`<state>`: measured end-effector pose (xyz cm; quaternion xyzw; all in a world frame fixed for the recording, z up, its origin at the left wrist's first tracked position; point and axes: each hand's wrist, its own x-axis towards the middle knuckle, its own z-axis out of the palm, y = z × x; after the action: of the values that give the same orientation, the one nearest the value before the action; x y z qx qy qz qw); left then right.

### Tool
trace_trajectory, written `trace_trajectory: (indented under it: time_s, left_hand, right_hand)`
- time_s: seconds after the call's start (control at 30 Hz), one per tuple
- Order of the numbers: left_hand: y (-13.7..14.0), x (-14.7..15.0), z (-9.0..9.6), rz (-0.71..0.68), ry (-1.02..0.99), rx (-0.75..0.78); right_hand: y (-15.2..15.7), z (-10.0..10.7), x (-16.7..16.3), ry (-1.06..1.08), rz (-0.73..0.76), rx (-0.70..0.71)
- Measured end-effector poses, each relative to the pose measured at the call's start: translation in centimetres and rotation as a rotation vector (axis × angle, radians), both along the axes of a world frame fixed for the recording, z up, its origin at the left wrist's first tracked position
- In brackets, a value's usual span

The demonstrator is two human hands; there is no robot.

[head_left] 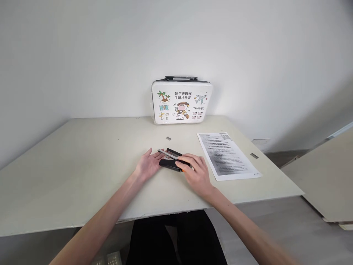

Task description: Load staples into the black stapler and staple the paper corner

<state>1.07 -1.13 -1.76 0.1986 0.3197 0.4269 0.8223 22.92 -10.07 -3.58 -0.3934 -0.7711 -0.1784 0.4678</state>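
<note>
- Black-and-silver hinged stapler (169, 164): frame centre, parts swung apart, above the off-white table (82, 154).
- Right hand (197, 175): grip closed around the stapler's right end.
- Left hand (146, 166): palm up, grip spread, fingertips at the stapler's left end.
- Small grey metallic strip (168, 138): just above centre.
- Printed white paper sheet (239, 170): right of centre.
</note>
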Motion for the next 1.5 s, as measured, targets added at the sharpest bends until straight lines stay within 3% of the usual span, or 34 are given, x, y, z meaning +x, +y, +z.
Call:
trace_trajectory:
  time_s: [0.27, 0.4, 0.53, 0.6, 0.77, 0.97, 1.03, 1.13, 1.3, 1.37, 1.5]
  left_hand:
    - [-0.1, -0.1, 0.4, 0.018, -0.004, -0.03]
    - [-0.1, 0.4, 0.4, 0.143, 0.119, 0.092]
    - [-0.5, 0.6, 0.2, 0.222, 0.194, 0.211]
    - [-0.9, 0.5, 0.2, 0.215, 0.314, 0.315]
    - [-2.1, 0.6, 0.6, 0.128, 0.832, 0.717]
    - [-3.2, 1.5, -0.2, 0.037, 0.958, 1.104]
    - [-3.2, 1.5, -0.3, 0.028, 0.948, 1.044]
    - [-2.6, 1.3, 0.0, 0.106, 0.852, 0.779]
    - [-1.2, 0.5, 0.4, 0.222, 0.25, 0.267]
    - [-0.7, 0.2, 0.4, 0.209, 0.093, 0.169]
    - [-0.3, -0.2, 0.3, 0.205, 0.007, 0.1]
  right_hand:
    - [0.3, 0.8, -1.0, -0.112, 0.03, 0.055]
    - [-0.2, 1.8, -0.4, 0.036, 0.024, 0.002]
    - [-1.1, 2.8, 0.5, 0.288, 0.032, -0.137]
    - [-1.3, 3.0, 0.8, 0.403, 0.001, -0.205]
    - [-0.9, 2.9, 1.1, 0.544, -0.054, -0.315]
    - [-0.1, 2.3, 0.6, 0.625, -0.043, -0.425]
    - [0.6, 2.0, 0.3, 0.672, -0.035, -0.485]
    - [2.6, 1.3, -0.3, 0.764, -0.023, -0.589]
    - [7.9, -0.9, -1.9, 0.765, -0.057, -0.671]
    - [10.0, -1.8, -2.7, 0.69, -0.071, -0.678]
    - [13.3, -2.5, -4.0, 0.58, -0.056, -0.682]
